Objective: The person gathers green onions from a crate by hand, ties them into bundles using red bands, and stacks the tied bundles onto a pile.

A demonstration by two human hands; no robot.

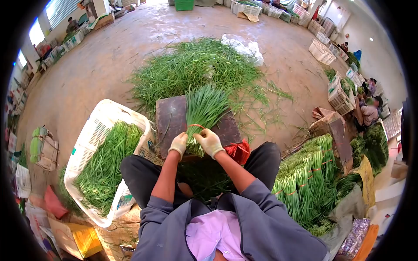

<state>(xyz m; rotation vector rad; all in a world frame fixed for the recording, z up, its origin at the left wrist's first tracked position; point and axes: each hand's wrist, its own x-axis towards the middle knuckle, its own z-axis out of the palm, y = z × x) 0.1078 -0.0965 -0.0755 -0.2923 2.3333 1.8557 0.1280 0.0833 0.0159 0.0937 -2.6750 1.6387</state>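
While slim green stalks (206, 105) fan out, gloved left hand (178, 144) and right hand (210, 142) clasp their paler base (195, 149).

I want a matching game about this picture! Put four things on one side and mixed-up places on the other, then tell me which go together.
Things
1. White plastic crate
2. Banded bunch of green stalks
3. Shiny red packet
4. Loose heap of green stalks

Places
A. Between the gloved left hand and gloved right hand
B. On the floor, beyond the dark board
C. On the person's left
D. By the board's near right corner

Right pairs: 1-C, 2-A, 3-D, 4-B
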